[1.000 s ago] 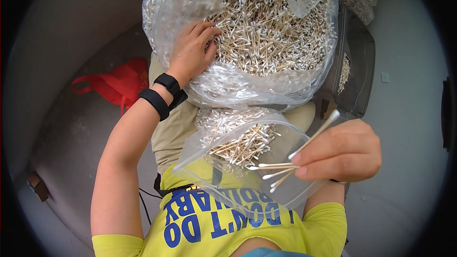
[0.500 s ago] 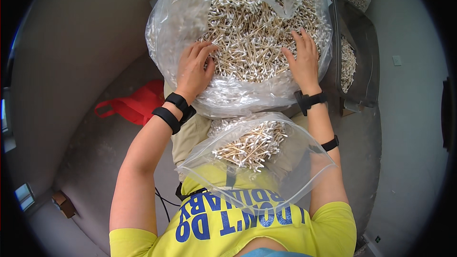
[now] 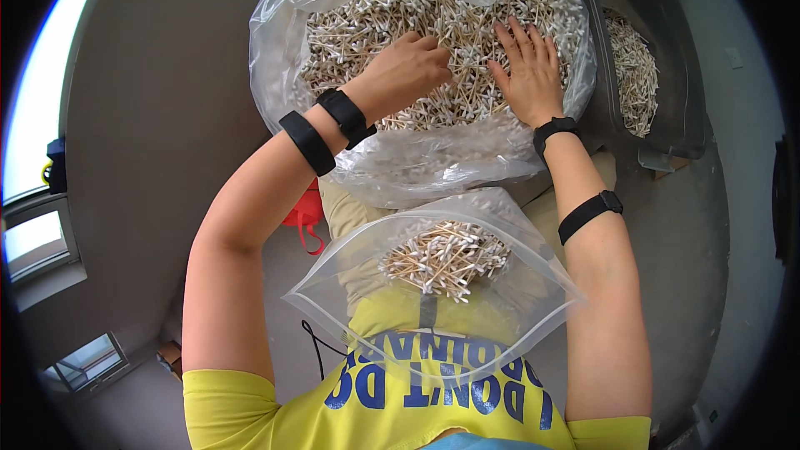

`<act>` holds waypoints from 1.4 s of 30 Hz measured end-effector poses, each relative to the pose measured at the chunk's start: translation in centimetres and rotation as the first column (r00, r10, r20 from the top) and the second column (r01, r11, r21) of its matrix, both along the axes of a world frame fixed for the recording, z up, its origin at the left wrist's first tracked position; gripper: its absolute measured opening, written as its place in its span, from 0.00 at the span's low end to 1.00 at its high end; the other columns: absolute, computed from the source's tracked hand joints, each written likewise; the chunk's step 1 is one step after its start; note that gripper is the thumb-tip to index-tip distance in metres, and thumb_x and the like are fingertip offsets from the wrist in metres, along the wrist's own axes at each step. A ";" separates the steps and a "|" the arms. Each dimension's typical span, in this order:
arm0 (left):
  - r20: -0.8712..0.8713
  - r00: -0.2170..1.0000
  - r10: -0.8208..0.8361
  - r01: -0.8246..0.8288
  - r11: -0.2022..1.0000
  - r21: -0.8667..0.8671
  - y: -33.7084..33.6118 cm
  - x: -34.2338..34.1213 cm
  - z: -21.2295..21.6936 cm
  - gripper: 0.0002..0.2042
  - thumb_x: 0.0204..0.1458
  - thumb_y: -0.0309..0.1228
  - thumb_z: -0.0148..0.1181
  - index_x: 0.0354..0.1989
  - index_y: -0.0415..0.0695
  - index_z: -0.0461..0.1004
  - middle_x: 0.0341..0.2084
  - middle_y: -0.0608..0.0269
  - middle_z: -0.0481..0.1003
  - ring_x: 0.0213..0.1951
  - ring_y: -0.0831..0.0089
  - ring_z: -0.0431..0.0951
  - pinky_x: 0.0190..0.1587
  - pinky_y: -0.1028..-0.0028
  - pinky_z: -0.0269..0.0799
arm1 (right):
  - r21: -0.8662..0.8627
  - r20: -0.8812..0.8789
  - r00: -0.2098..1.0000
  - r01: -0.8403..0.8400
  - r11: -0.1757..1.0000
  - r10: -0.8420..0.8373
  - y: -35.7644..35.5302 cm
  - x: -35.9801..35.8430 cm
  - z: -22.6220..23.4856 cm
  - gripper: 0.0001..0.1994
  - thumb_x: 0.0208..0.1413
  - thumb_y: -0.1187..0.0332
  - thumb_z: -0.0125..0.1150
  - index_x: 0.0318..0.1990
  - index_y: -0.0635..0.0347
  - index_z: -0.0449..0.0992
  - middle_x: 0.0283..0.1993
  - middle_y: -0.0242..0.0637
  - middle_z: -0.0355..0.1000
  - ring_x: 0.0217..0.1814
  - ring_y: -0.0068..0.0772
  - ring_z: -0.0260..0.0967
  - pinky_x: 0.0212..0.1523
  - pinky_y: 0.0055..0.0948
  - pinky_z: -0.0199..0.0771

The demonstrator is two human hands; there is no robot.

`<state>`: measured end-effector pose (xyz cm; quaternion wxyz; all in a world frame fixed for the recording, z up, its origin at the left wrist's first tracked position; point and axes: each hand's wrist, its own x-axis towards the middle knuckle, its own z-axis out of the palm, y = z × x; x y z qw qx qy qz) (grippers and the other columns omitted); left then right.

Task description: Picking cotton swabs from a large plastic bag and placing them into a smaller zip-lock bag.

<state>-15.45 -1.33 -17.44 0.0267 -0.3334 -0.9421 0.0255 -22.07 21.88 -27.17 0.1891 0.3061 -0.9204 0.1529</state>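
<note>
A large clear plastic bag (image 3: 279, 50) lies open in front of me, full of loose cotton swabs (image 3: 354, 29) with thin wooden sticks and white tips. Over the middle of the heap is my left hand (image 3: 404, 71), its fingers curled down into the swabs; whatever they hold is hidden. My right hand (image 3: 529, 75) rests palm down on the right side of the heap, fingers stretched and spread. Nearer, a clear resealable bag (image 3: 342, 287) gapes open on my lap, with a pile of swabs (image 3: 450, 258) at its far end.
To the right of the large bag stands a dark grey bin (image 3: 687, 75) with more swabs (image 3: 632, 75) inside. A red bag (image 3: 307, 217) lies on the floor beyond my left forearm. A black cable (image 3: 315, 346) runs beside my left side. Windows (image 3: 37, 237) show at far left.
My left hand has moved right from the bag's left edge to the middle of the heap, its fingers now curled. My right hand has flattened onto the swabs. The view has shifted slightly.
</note>
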 end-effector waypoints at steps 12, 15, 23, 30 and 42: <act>0.156 0.973 0.168 -0.180 0.981 0.067 -2.2 -2.4 1.6 0.07 0.52 0.36 0.64 0.34 0.47 0.79 0.29 0.71 0.79 0.37 0.63 0.78 0.44 0.66 0.72 | -0.051 -0.024 1.000 0.006 0.999 -0.008 -0.2 0.1 0.0 0.29 0.61 0.51 0.54 0.69 0.41 0.61 0.72 0.33 0.56 0.72 0.46 0.53 0.73 0.50 0.45; 0.431 0.827 0.360 -0.480 0.852 0.208 -1.8 -1.9 4.0 0.09 0.55 0.36 0.65 0.37 0.45 0.80 0.29 0.66 0.82 0.33 0.68 0.81 0.39 0.68 0.75 | -0.025 -0.020 1.000 0.019 1.000 -0.020 0.3 0.0 -0.2 0.29 0.61 0.51 0.55 0.68 0.43 0.61 0.72 0.34 0.56 0.72 0.45 0.53 0.73 0.50 0.45; 0.887 0.461 0.037 -0.846 0.321 0.426 -4.4 0.2 5.3 0.13 0.59 0.39 0.62 0.43 0.41 0.79 0.39 0.61 0.82 0.42 0.74 0.82 0.47 0.74 0.78 | -0.018 -0.012 1.000 0.019 1.000 -0.019 0.0 0.1 0.0 0.29 0.62 0.52 0.53 0.69 0.42 0.60 0.72 0.33 0.56 0.72 0.45 0.52 0.74 0.50 0.45; 0.895 0.437 -0.091 -0.880 0.162 0.447 -4.0 2.2 8.1 0.14 0.61 0.37 0.60 0.46 0.39 0.77 0.42 0.56 0.81 0.44 0.69 0.82 0.50 0.69 0.79 | -0.011 -0.011 1.000 0.015 1.000 -0.015 0.1 0.1 0.0 0.29 0.62 0.52 0.54 0.69 0.42 0.59 0.72 0.33 0.55 0.73 0.44 0.52 0.74 0.51 0.44; 0.807 0.579 -0.118 -0.774 0.235 0.589 -2.3 7.3 15.3 0.10 0.59 0.34 0.62 0.42 0.39 0.79 0.36 0.56 0.82 0.39 0.69 0.84 0.45 0.69 0.81 | 0.006 -0.006 1.000 0.019 1.000 -0.019 0.0 0.2 0.1 0.29 0.62 0.52 0.53 0.70 0.42 0.58 0.73 0.34 0.55 0.73 0.45 0.51 0.74 0.50 0.44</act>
